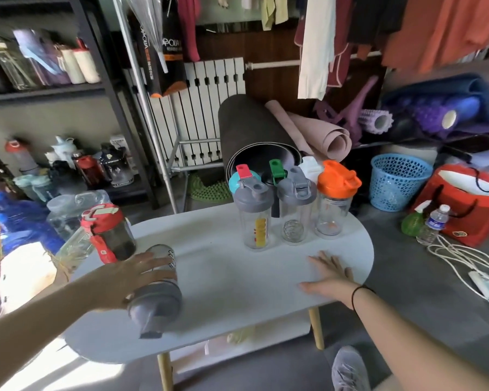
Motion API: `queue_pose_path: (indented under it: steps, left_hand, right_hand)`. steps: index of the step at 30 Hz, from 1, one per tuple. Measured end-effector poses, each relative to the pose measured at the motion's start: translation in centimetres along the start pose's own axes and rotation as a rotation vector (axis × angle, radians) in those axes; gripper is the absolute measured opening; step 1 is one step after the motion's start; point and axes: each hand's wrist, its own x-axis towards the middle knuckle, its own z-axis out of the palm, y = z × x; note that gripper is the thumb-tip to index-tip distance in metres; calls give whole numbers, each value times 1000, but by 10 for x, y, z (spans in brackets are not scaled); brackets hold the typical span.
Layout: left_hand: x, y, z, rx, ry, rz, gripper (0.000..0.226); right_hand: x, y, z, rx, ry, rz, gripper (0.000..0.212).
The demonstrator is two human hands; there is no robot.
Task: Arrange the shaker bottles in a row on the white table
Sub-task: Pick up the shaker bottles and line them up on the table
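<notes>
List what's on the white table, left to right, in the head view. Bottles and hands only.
Red-lidded dark bottle → left hand on the grey-lidded bottle lying on its side → upright grey-lidded bottle with yellow markings → grey-lidded bottle with wire ball → orange-lidded bottle. The right hand rests flat at the near edge.

blue mesh basket (398,182), red bag (469,204), green spray bottle (414,220), rolled dark mat (254,136), white radiator (209,108)

Grey concrete floor (407,263) w/ sunlit patch at bottom left. Black metal shelving unit (108,88) at left, white slatted radiator (209,88) at back wall, hanging clothes (435,29) above, blue perforated plastic basket (397,180) at right.
</notes>
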Motion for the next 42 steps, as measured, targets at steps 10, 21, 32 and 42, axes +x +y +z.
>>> queue_pose_path:
  steps: [10,21,32,42]
  left_hand:
    - [96,78,-35,-476,40,-56,107]
    - [194,175,-56,-1245,178,-238,109]
    - [285,234,-79,-1532,180,-321,96]
    - [315,249,-66,-1535,206,-336,85]
  right_hand:
    - [-21,-24,11,62,89,-361,98]
    - [-35,-13,-6,677,192,-342,64]
    - [-25,39,-49,642,515,-154,53]
    - [-8,60,-60,630,517,-64,75]
